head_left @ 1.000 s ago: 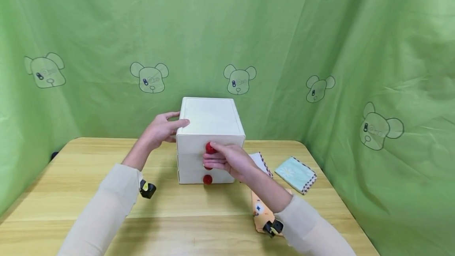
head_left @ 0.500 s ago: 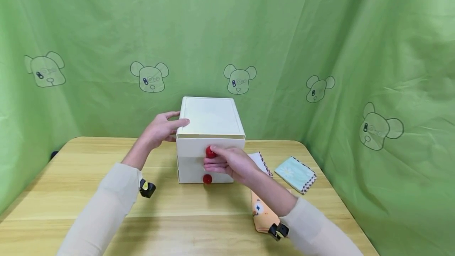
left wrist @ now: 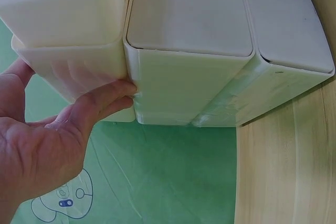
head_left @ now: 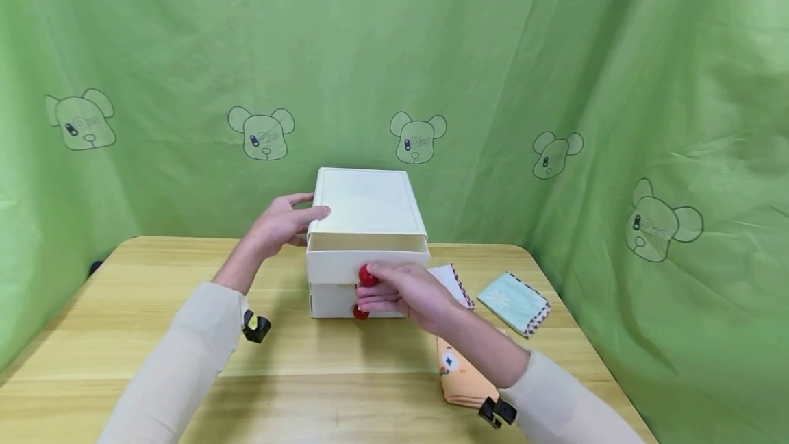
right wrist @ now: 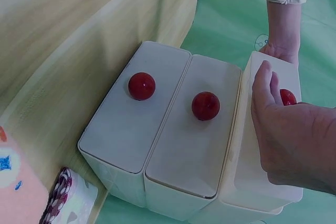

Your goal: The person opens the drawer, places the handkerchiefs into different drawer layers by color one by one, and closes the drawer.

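A white cabinet (head_left: 366,201) with three stacked drawers stands near the back of the table. Its top drawer (head_left: 333,268) is partly pulled out, leaving a gap behind the front panel. My right hand (head_left: 425,297) pinches that drawer's red knob (head_left: 368,275) between thumb and fingers. The middle drawer's knob (right wrist: 205,106) and the bottom one's knob (right wrist: 142,86) show in the right wrist view, both drawers closed. My left hand (head_left: 280,225) rests against the cabinet's left side, thumb over the top edge. In the left wrist view its fingers (left wrist: 113,93) press the side wall.
Right of the cabinet lie an orange folded cloth (head_left: 459,382), a mint folded cloth (head_left: 511,300) and a white folded cloth (head_left: 448,278). My right forearm passes over the orange one. A green curtain (head_left: 345,53) encloses the back and sides of the wooden table (head_left: 154,321).
The top drawer has slid out toward me from fully closed, with my right hand drawing back and slightly down on its knob. My left hand has stayed on the cabinet.
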A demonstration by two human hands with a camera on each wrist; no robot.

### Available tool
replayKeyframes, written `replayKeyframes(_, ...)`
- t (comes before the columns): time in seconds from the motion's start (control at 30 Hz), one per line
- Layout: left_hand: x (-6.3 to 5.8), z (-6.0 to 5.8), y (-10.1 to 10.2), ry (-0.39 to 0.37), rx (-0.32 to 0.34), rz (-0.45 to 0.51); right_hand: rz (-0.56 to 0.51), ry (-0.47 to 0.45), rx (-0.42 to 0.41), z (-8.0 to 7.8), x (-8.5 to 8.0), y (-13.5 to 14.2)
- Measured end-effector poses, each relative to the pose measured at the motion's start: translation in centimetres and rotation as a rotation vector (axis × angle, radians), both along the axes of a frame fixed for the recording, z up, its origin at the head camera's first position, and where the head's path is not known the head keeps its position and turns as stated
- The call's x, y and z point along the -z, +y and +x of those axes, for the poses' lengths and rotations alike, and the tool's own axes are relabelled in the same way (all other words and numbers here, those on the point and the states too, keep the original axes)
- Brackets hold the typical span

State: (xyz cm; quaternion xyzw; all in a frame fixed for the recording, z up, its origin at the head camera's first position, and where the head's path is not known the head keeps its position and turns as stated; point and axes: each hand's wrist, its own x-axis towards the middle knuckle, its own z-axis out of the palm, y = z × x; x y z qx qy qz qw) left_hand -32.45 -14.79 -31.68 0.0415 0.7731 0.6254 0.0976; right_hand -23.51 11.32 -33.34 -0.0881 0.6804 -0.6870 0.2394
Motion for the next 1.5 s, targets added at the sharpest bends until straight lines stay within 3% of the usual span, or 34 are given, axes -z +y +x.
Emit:
replayKeyframes(0.6, 0.2, -0.2, 0.0, -0.004, 0.0, 0.011, -0.052, 0.005, -0.072, 3.0, 0.4, 0.6)
replayKeyframes(1.13, -0.1, -0.3, 0.0, -0.002, -0.01, -0.02, -0.022, -0.016, -0.066, 7.1, 0.3, 1.1)
replayKeyframes(1.5, 0.1, -0.4, 0.0, 0.001, -0.01, -0.011, -0.007, -0.021, -0.067, 8.7, 0.7, 1.2)
